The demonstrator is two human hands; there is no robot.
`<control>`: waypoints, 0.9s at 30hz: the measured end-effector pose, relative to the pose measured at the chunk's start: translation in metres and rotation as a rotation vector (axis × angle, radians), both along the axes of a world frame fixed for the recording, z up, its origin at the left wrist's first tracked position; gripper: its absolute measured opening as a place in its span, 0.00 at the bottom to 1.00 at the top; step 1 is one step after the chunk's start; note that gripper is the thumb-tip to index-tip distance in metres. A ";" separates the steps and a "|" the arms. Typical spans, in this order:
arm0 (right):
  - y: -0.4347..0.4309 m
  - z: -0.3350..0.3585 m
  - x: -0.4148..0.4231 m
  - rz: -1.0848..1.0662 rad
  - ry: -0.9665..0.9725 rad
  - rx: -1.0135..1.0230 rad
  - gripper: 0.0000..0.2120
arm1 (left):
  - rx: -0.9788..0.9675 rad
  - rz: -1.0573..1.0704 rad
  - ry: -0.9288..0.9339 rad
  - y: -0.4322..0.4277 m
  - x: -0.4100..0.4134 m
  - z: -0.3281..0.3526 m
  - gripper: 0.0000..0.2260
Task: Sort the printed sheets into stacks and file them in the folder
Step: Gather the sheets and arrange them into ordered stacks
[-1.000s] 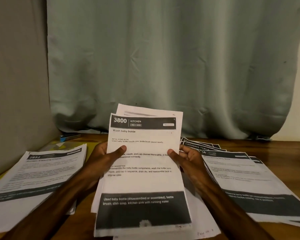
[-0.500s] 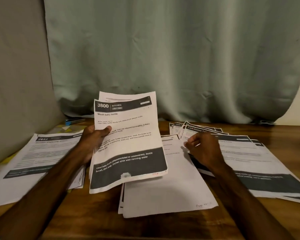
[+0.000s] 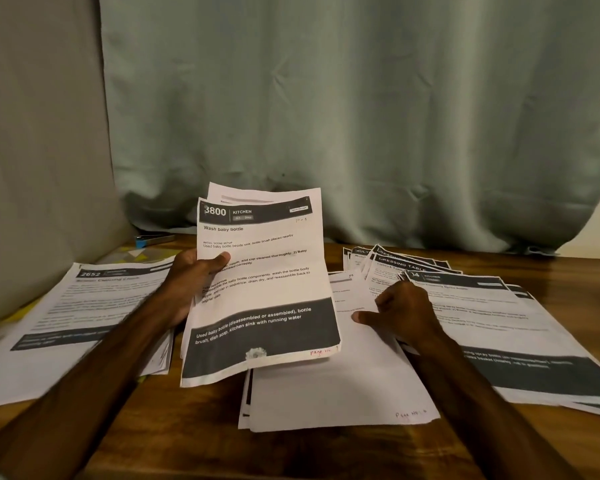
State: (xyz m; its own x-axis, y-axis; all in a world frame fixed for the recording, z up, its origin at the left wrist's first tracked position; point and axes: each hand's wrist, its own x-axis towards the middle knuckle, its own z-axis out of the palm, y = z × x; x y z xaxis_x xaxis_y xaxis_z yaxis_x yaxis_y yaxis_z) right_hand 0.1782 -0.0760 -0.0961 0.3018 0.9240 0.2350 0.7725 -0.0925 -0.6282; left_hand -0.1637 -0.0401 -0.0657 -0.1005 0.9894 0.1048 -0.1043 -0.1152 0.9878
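The left hand (image 3: 191, 278) grips the held sheets (image 3: 264, 282) at their left edge, thumb on the front page and fingers curled behind. The sheets stand tilted above the table (image 3: 326, 452). The front page is headed "3800 KITCHEN, Wash baby bottle", and the top edge of a second sheet shows behind it. Their lower edge overhangs the far left part of the middle stack (image 3: 343, 393), which lies flat with a mostly white page on top (a handwritten page note sits at its near right corner).

The right hand (image 3: 402, 313) rests at the middle stack's right edge, thumb stretched left along the paper and fingers curled under. We cannot tell whether they pinch a sheet or merely press.

The left stack (image 3: 84, 317), headed 2652, lies under the left forearm. The right stack (image 3: 516, 327) lies just beside the middle stack, and the fanned sheets (image 3: 395, 261) spread behind the right hand.

We see bare wood in two zones: the near strip in front of the middle stack, between the forearms, and the far right corner below the curtain (image 3: 361, 116). A blue object (image 3: 149, 240) lies at the far left, by the curtain hem.
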 end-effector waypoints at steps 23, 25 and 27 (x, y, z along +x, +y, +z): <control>-0.003 0.022 0.013 -0.117 0.608 0.562 0.13 | 0.031 -0.156 0.056 -0.012 0.013 0.002 0.12; -0.004 0.023 0.012 -0.130 0.673 0.570 0.13 | 0.023 -0.164 0.058 -0.014 0.014 0.002 0.13; -0.004 0.024 0.011 -0.130 0.687 0.585 0.14 | 0.028 -0.165 0.069 -0.015 0.015 0.000 0.12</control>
State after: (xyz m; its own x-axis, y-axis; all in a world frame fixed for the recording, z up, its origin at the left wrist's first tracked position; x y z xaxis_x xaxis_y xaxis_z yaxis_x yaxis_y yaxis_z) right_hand 0.1895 -0.0804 -0.0719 0.6419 0.6625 0.3860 0.2169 0.3260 -0.9202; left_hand -0.1484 -0.0551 -0.0657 0.0710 0.9885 0.1336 -0.0560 -0.1298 0.9900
